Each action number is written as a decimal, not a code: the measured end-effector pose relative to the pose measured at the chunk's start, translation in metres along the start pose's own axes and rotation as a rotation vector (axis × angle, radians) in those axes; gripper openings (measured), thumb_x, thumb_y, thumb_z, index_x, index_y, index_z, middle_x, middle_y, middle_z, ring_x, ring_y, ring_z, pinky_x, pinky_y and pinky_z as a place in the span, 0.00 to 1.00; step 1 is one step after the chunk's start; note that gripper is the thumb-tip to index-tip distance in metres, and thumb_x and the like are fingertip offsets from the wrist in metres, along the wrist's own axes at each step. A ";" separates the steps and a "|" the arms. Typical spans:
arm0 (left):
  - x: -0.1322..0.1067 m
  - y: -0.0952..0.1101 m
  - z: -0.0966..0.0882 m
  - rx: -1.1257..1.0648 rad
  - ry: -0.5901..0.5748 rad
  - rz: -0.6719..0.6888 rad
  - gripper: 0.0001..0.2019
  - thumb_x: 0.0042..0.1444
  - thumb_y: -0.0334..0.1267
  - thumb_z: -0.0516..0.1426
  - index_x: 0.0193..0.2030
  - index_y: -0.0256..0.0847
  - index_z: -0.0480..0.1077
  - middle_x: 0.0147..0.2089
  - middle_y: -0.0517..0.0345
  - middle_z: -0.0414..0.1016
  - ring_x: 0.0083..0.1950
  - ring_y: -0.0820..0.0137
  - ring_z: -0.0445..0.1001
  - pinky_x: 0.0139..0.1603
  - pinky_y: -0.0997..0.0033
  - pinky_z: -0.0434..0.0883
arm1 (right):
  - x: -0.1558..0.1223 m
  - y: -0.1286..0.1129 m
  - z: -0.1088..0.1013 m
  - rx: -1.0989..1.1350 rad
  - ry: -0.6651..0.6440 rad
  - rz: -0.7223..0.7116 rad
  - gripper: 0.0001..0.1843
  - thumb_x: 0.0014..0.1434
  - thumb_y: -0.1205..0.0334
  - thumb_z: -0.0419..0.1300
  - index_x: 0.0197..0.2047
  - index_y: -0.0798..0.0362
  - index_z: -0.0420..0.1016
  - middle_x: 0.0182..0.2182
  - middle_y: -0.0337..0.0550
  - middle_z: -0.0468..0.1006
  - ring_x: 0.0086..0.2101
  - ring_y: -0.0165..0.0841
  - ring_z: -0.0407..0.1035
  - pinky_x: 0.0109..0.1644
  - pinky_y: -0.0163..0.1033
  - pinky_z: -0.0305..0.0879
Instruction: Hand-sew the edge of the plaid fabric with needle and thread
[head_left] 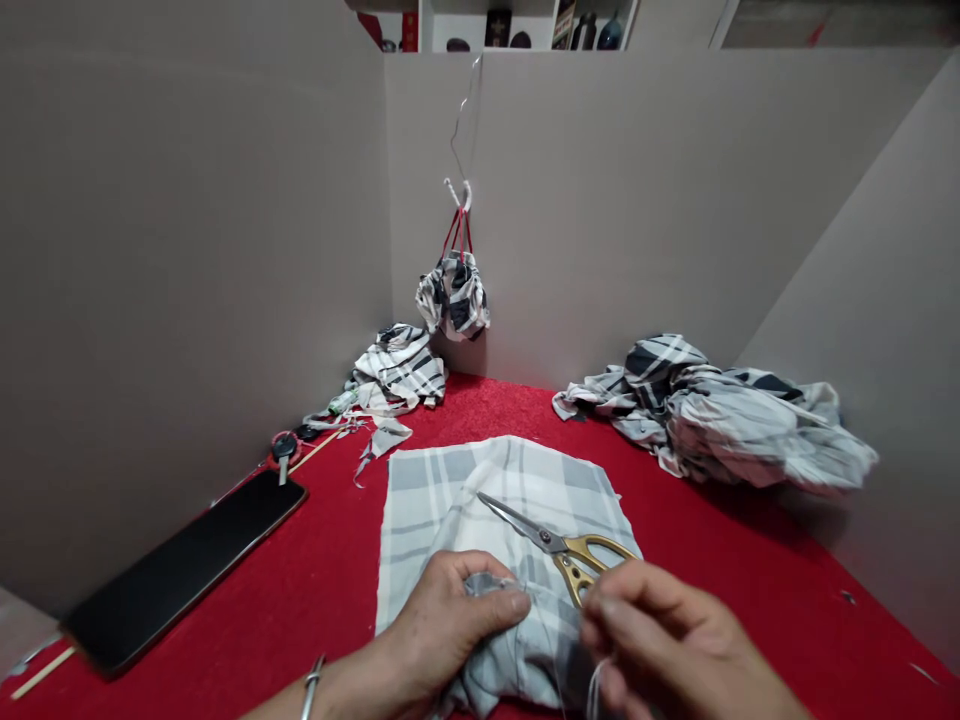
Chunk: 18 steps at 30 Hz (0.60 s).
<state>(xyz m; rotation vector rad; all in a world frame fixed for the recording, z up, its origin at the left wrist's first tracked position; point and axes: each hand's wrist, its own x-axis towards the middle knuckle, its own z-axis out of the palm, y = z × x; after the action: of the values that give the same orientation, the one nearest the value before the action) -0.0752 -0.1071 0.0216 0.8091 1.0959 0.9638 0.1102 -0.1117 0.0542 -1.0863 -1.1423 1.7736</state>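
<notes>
My left hand (465, 610), with a silver bangle at the wrist, pinches a gathered edge of grey and white plaid cloth (517, 665) between thumb and fingers. To its right, my right hand (667, 640) is closed, fingertips pressed together, with white thread (595, 690) hanging from it. A needle, if one is there, is hidden in those fingers. Gold-handled scissors (551, 540) lie on a flat plaid cloth piece (420, 490), blades pointing away to the left. Their handles are close to my right fingertips.
A red-covered table (720, 580) stands between grey walls. At left lie a black phone (187, 570), a key (283, 460) and a thin stick (45, 672). Cloth scraps (401, 365) sit back left, a large cloth heap (735, 420) at right. A plaid pouch (454, 295) hangs from a hook.
</notes>
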 end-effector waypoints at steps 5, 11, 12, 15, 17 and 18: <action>0.001 0.001 0.000 0.124 0.037 0.031 0.16 0.37 0.43 0.65 0.29 0.31 0.72 0.21 0.60 0.69 0.24 0.75 0.64 0.25 0.77 0.61 | 0.021 0.044 -0.004 -0.334 0.021 -0.202 0.20 0.52 0.44 0.60 0.26 0.55 0.72 0.16 0.32 0.57 0.18 0.24 0.50 0.19 0.28 0.48; 0.005 -0.003 0.000 0.194 0.065 0.009 0.11 0.41 0.41 0.61 0.26 0.33 0.72 0.20 0.61 0.68 0.22 0.75 0.63 0.24 0.77 0.59 | 0.021 0.049 -0.012 -0.528 0.054 -0.300 0.16 0.56 0.48 0.56 0.32 0.51 0.77 0.25 0.40 0.71 0.28 0.34 0.65 0.32 0.34 0.62; 0.005 -0.003 -0.001 0.205 0.074 0.007 0.11 0.42 0.41 0.61 0.26 0.33 0.72 0.20 0.61 0.68 0.22 0.75 0.63 0.23 0.78 0.59 | 0.021 0.050 -0.013 -0.536 0.067 -0.313 0.16 0.57 0.48 0.56 0.33 0.50 0.78 0.27 0.41 0.73 0.30 0.36 0.67 0.34 0.36 0.62; 0.007 -0.004 -0.003 0.241 0.096 0.009 0.10 0.42 0.41 0.61 0.26 0.34 0.72 0.19 0.62 0.67 0.22 0.75 0.62 0.22 0.79 0.58 | 0.021 0.052 -0.017 -0.583 0.086 -0.318 0.16 0.56 0.48 0.56 0.35 0.49 0.80 0.26 0.42 0.73 0.31 0.37 0.67 0.38 0.39 0.64; 0.007 -0.004 -0.003 0.249 0.089 0.017 0.10 0.41 0.41 0.61 0.25 0.35 0.71 0.20 0.62 0.67 0.22 0.75 0.62 0.22 0.78 0.58 | 0.021 0.053 -0.019 -0.629 0.083 -0.318 0.16 0.55 0.47 0.57 0.35 0.48 0.80 0.25 0.41 0.71 0.29 0.37 0.67 0.38 0.39 0.64; 0.008 -0.004 -0.003 0.247 0.080 0.022 0.10 0.41 0.41 0.61 0.25 0.35 0.71 0.20 0.62 0.67 0.22 0.75 0.62 0.23 0.78 0.58 | 0.021 0.053 -0.019 -0.644 0.075 -0.321 0.16 0.55 0.47 0.57 0.35 0.48 0.81 0.25 0.41 0.71 0.29 0.36 0.67 0.37 0.39 0.64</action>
<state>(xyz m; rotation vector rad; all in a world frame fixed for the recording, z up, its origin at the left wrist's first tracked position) -0.0762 -0.1014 0.0144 0.9914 1.2944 0.8959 0.1130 -0.1039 -0.0051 -1.2235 -1.7902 1.1260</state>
